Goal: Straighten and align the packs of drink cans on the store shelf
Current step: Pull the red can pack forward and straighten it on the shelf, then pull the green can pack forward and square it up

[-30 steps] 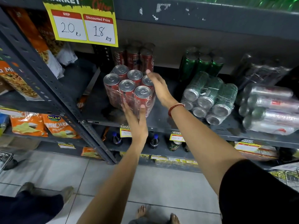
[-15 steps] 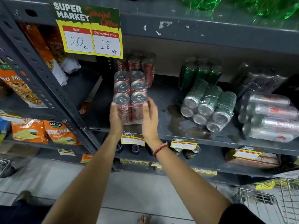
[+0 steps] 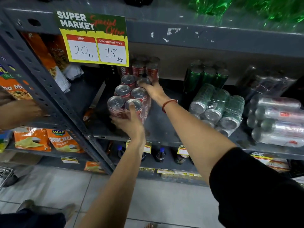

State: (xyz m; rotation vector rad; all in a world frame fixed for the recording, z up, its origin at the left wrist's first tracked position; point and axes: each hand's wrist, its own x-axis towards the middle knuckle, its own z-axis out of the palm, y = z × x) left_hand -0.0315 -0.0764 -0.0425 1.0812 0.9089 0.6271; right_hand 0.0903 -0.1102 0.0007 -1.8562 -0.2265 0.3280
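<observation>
Right now the red can pack (image 3: 130, 99) lies on the shelf (image 3: 164, 127), long axis running near to far; left hand (image 3: 130, 124) grips its near end with curled fingers, right hand (image 3: 152, 91) clasps the far right side.

grey metal shelving (image 3: 213, 45) | pale tiled floor (image 3: 49, 183) | light seemingly dim

A shrink-wrapped six-pack of red cans (image 3: 130, 99) is seen left of centre in the frame, standing on the dark grey shelf (image 3: 164, 127), silver tops tilted toward the camera, two cans wide and three deep. Behind it, further red cans (image 3: 144, 69) are stood upright. Right of centre, a pack of green cans (image 3: 217, 109) is laid on its side, and at the right edge a silver pack (image 3: 278, 119) likewise.
</observation>
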